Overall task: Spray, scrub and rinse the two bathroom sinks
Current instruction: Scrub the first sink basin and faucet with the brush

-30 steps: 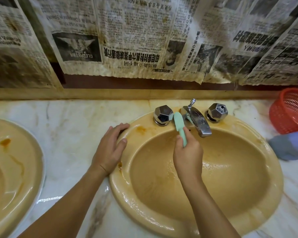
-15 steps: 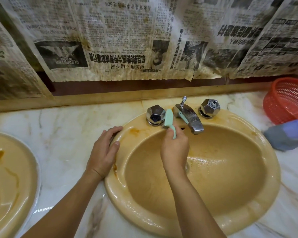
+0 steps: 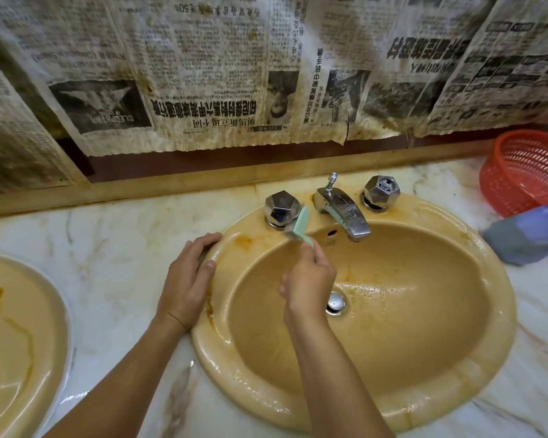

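Right hand [image 3: 309, 284] fingers are gripping the green brush [image 3: 299, 229], bristles touching the sink [image 3: 456, 387] rim just beside the left tap knob [image 3: 281, 207]. Left hand [image 3: 189, 279] is lying flat, fingers released, on the rim's left edge (second sink [image 3: 19, 343] at far left of the desk [image 3: 108, 248]).

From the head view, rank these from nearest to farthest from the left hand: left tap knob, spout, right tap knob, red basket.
From the left hand, resting on the sink rim:
1. Left tap knob, just beyond it, right.
2. Spout, middle of the sink's back edge.
3. Right tap knob, past the spout.
4. Red basket, far right on the counter.
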Available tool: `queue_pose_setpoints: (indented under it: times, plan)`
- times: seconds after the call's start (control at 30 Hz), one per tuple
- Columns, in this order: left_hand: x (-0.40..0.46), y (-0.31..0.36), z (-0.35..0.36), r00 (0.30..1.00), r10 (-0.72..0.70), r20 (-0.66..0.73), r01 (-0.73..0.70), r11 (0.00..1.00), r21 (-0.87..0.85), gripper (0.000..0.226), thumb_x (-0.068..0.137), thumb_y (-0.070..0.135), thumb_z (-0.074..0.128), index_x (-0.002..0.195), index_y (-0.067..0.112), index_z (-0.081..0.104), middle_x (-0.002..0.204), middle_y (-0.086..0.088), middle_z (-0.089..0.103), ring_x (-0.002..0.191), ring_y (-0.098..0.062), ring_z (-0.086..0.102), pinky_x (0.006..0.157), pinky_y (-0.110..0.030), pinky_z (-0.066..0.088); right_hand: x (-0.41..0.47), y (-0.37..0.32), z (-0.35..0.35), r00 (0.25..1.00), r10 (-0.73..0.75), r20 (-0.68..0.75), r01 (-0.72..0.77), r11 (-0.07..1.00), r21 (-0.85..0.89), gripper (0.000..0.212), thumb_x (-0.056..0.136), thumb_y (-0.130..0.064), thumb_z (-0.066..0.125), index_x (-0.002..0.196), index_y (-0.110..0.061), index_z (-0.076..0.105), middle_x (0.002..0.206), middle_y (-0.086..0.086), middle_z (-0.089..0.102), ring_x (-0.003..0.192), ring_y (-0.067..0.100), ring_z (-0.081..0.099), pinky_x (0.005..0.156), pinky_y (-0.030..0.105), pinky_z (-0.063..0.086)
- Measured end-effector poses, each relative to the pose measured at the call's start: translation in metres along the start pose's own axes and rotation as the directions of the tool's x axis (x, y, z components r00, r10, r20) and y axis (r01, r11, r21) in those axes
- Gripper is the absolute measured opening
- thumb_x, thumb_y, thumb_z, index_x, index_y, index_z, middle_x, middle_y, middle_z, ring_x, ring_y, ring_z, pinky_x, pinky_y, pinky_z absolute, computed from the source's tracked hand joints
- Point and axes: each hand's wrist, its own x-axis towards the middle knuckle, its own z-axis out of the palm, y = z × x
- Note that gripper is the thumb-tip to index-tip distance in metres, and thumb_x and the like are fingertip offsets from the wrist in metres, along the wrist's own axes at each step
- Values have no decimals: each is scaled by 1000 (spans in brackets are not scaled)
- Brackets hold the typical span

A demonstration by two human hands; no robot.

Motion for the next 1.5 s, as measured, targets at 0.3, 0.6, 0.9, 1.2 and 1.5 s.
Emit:
queue_pose_setpoints:
  times: [0.3, 0.6, 0.9, 1.2, 1.5]
  plan:
    - [0, -1, -1, 1000, -16, -1, 16, 1000, -26, 51, 88, 37, 41, 133, 22, 57, 128, 10, 63, 125, -13, 56, 110, -53, 39, -10, -5, -4, 997, 72, 31, -76, 986, 149, 27, 105, -21, 43, 103, -36, 66, 50, -7, 34, 36, 10, 28, 36, 21, 25]
    - [-1, 1, -1, 1000, -29, -10, 28, 998, -49, 50, 88, 37, 40, 133, 24, 57, 127, 12, 64, 123, -13, 57, 110, -54, 39, -6, 10, -63, 944, -250, 214, 318, 864, -391, 35, 99, -30, 53, 133, -36, 60, 94, -10, 63, 77, 10, 57, 73, 26, 46]
    - [-2, 1, -1, 998, -61, -36, 58, 996, -66, 58, 85, 42, 39, 135, 20, 56, 127, 6, 63, 121, -10, 57, 104, -41, 46, 5, -24, -32, 808, -309, 502, 589, 381, -713, 42, 99, -31, 56, 140, -38, 53, 100, -1, 71, 85, 21, 61, 68, 35, 48]
    - [-1, 3, -2, 996, -75, -50, 73, 996, -44, 57, 86, 42, 37, 135, 21, 57, 127, 6, 63, 121, -9, 57, 105, -42, 46, -8, -14, 1, 810, -367, 457, 584, 431, -688, 45, 100, -25, 52, 144, -26, 51, 103, 10, 72, 94, 29, 64, 70, 32, 41]
    - [0, -2, -1, 997, -69, -47, 66, 996, -53, 54, 86, 40, 38, 130, 18, 61, 123, 3, 64, 116, -12, 59, 100, -41, 48, -13, -1, 17, 810, -438, 388, 578, 494, -649, 45, 99, -23, 52, 144, -19, 51, 90, 13, 71, 84, 30, 65, 65, 31, 43]
